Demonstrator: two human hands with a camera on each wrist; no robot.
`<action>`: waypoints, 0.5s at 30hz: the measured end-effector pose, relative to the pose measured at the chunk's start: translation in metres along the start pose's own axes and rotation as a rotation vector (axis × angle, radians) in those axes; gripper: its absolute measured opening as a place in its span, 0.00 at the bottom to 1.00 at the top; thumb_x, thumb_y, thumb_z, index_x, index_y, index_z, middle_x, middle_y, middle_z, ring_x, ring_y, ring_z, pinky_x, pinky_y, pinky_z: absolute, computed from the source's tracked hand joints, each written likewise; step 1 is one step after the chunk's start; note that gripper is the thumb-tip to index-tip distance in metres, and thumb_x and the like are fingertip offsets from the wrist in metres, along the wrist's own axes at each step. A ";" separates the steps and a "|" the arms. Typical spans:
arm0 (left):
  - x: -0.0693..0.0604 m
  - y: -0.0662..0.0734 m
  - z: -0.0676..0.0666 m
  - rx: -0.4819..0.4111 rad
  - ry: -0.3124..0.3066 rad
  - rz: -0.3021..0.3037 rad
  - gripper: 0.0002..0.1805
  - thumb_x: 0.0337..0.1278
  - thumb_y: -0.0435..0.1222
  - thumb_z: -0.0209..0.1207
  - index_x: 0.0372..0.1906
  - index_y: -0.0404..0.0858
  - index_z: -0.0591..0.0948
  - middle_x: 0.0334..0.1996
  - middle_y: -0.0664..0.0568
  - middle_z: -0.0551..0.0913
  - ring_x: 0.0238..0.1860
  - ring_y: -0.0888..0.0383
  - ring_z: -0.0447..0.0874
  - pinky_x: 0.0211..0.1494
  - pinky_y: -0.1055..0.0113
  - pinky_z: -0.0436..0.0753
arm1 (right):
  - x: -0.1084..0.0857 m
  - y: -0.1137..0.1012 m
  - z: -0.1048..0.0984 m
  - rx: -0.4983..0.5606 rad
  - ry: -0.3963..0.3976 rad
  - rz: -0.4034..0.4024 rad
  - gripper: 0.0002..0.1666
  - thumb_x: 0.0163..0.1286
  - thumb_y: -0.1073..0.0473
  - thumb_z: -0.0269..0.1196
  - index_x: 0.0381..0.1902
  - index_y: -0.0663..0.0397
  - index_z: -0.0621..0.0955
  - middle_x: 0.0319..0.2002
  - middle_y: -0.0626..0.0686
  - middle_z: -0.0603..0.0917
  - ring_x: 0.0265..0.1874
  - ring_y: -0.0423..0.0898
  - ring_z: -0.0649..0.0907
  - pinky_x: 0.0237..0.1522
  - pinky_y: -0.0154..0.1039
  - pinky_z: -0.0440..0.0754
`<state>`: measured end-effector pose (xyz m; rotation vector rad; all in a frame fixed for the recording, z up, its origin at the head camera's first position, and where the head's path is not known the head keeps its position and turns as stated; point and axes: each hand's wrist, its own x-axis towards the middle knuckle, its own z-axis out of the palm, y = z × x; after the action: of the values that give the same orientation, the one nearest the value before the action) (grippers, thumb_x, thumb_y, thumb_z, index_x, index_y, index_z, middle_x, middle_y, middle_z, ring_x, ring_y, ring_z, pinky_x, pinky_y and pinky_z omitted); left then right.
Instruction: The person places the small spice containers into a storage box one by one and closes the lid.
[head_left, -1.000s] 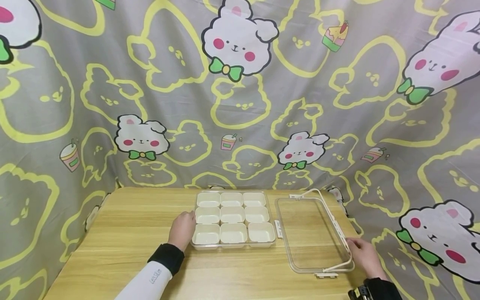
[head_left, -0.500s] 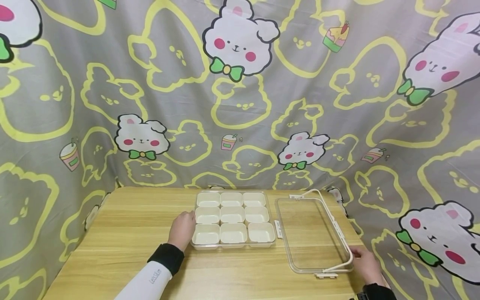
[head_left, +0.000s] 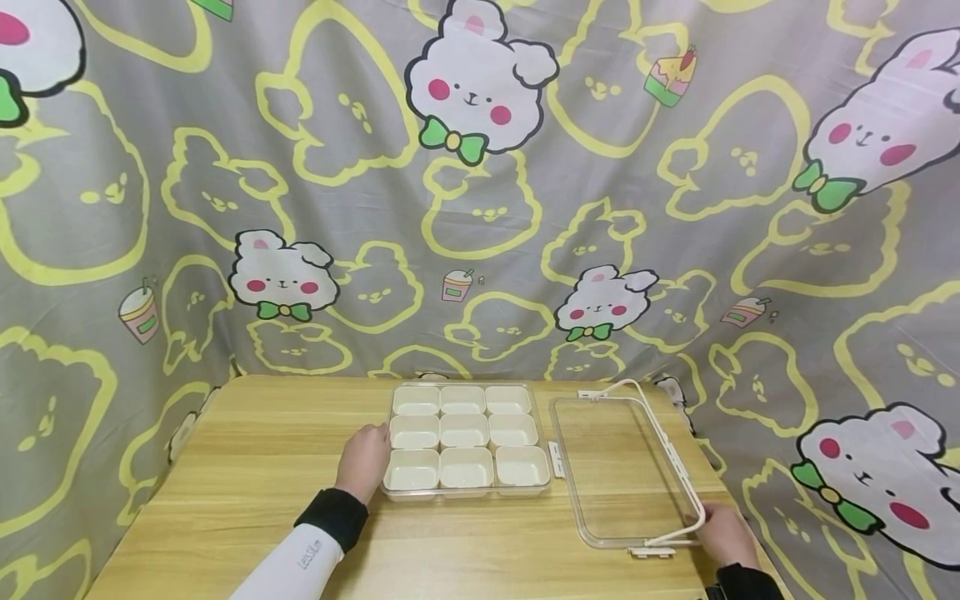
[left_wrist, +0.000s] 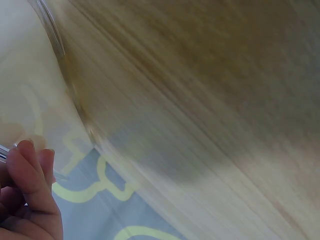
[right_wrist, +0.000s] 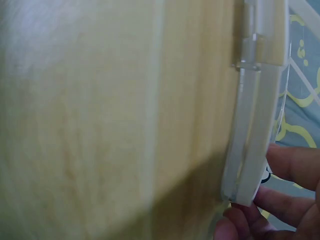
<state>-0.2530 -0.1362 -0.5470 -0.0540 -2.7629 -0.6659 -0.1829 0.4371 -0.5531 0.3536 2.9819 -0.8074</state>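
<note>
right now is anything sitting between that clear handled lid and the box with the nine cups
No separate object is visible there; only the lid's own side latch juts into the narrow strip of tabletop beside the box.

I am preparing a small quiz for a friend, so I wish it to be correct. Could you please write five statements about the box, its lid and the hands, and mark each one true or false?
1. The clear box contains nine cream cups in three rows. True.
2. The lid is closed on top of the box. False: the lid is off the box, to its right.
3. The left hand is at the left side of the box. True.
4. The right hand is inside one of the cups. False: the right hand is at the near right corner of the lid.
5. A pale handle is attached to the lid. True.
</note>
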 end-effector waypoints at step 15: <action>-0.001 0.002 -0.003 0.003 -0.012 -0.005 0.09 0.68 0.28 0.54 0.37 0.26 0.83 0.22 0.43 0.79 0.26 0.46 0.82 0.30 0.53 0.83 | 0.001 0.001 0.000 0.018 -0.002 0.028 0.17 0.66 0.62 0.63 0.42 0.76 0.80 0.32 0.63 0.83 0.32 0.57 0.81 0.36 0.50 0.76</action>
<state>-0.2514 -0.1359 -0.5441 -0.0511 -2.7769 -0.6644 -0.1839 0.4384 -0.5543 0.3940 2.9629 -0.8316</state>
